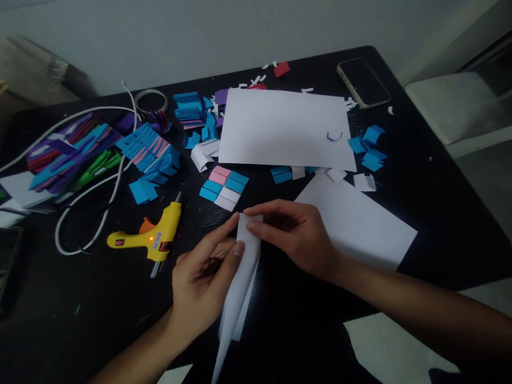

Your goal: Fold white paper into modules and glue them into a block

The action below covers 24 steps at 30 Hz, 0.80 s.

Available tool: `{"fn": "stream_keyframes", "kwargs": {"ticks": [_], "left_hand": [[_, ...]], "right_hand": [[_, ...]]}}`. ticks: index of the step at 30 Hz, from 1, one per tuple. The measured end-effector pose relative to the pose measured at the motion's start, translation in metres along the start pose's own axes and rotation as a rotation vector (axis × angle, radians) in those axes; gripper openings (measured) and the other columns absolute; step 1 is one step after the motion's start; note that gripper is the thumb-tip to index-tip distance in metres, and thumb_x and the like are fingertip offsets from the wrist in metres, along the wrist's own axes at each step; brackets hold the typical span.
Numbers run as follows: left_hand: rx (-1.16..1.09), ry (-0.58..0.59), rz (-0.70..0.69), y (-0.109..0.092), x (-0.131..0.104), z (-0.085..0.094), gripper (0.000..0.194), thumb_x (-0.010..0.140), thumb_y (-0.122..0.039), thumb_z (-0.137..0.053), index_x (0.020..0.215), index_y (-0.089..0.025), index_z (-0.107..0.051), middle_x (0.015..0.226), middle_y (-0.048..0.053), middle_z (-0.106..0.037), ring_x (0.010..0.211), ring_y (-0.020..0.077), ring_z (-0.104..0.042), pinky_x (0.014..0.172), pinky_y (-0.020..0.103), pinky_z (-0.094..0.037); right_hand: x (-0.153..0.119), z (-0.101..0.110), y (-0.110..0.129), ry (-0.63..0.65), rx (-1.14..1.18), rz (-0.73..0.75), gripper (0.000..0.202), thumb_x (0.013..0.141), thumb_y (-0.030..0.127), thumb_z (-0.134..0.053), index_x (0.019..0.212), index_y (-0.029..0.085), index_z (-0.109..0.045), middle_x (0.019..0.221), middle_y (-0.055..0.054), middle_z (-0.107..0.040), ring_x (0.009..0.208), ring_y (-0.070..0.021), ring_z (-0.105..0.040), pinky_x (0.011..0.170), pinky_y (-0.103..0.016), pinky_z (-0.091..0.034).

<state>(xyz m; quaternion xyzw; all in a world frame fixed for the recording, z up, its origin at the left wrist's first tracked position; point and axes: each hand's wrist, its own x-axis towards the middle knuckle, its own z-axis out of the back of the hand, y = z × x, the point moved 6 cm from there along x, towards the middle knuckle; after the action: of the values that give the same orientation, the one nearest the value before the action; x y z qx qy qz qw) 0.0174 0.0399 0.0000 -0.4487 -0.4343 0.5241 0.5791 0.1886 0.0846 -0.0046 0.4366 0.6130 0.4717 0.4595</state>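
A folded sheet of white paper point(242, 272) hangs in a long narrow strip between my hands, its lower layers fanning apart near the table's front edge. My left hand point(210, 266) pinches its left side, thumb in front and index finger near the top corner. At the top right, my right hand point(302, 234) grips the same paper between thumb and fingers. Just beyond the fingertips lies a block of folded pink, blue and white paper pieces point(224, 186). A yellow glue gun point(160, 234) with a lit orange light rests left of my left hand.
Flat white sheets point(280, 128) lie at the back and right of the black table point(100, 320). Bundles of coloured paper strips point(72, 149) and a looping white cable point(60, 229) occupy the left. A phone point(363, 82) sits at the back right, near scattered paper scraps.
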Motion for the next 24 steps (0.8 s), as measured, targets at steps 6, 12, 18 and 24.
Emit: {"fn": "stream_keyframes", "kwargs": {"ticks": [6, 12, 18, 24], "left_hand": [[0.036, -0.010, -0.011, -0.0014, 0.0003, 0.0003, 0.047, 0.093, -0.018, -0.071, 0.138, -0.028, -0.067, 0.081, -0.002, -0.075, 0.063, 0.0075, -0.062, 0.064, 0.017, -0.055], [0.050, -0.022, 0.002, -0.0023, 0.0007, 0.0007, 0.047, 0.091, -0.018, -0.073, 0.136, -0.031, -0.068, 0.090, -0.002, -0.080, 0.069, 0.0072, -0.069, 0.071, 0.015, -0.058], [0.043, -0.013, -0.013, -0.0021, 0.0007, -0.0006, 0.048, 0.091, -0.016, -0.073, 0.136, -0.033, -0.068, 0.090, -0.003, -0.081, 0.068, 0.0057, -0.069, 0.069, 0.013, -0.057], [0.024, 0.010, -0.028, -0.0037, 0.0014, -0.0016, 0.049, 0.093, -0.014, -0.071, 0.138, -0.033, -0.066, 0.086, -0.004, -0.078, 0.067, 0.0048, -0.065, 0.070, 0.013, -0.055]], "right_hand": [[0.0000, 0.0005, -0.0012, -0.008, 0.011, -0.002, 0.020, 0.080, 0.033, -0.086, 0.099, 0.026, -0.083, 0.081, 0.000, -0.074, 0.074, -0.0147, -0.067, 0.066, -0.028, -0.055], [-0.0005, 0.0002, -0.0003, 0.005, -0.003, -0.001, 0.021, 0.082, 0.033, -0.085, 0.101, 0.026, -0.082, 0.086, -0.001, -0.077, 0.078, -0.0159, -0.070, 0.069, -0.028, -0.057], [0.0002, -0.0002, -0.0009, 0.004, 0.019, 0.011, 0.020, 0.081, 0.030, -0.086, 0.100, 0.025, -0.082, 0.088, -0.001, -0.078, 0.081, -0.0151, -0.071, 0.073, -0.028, -0.058], [0.0000, -0.0002, -0.0017, 0.002, 0.036, -0.010, 0.020, 0.080, 0.031, -0.086, 0.100, 0.025, -0.083, 0.087, -0.001, -0.078, 0.080, -0.0156, -0.071, 0.073, -0.029, -0.058]]}}
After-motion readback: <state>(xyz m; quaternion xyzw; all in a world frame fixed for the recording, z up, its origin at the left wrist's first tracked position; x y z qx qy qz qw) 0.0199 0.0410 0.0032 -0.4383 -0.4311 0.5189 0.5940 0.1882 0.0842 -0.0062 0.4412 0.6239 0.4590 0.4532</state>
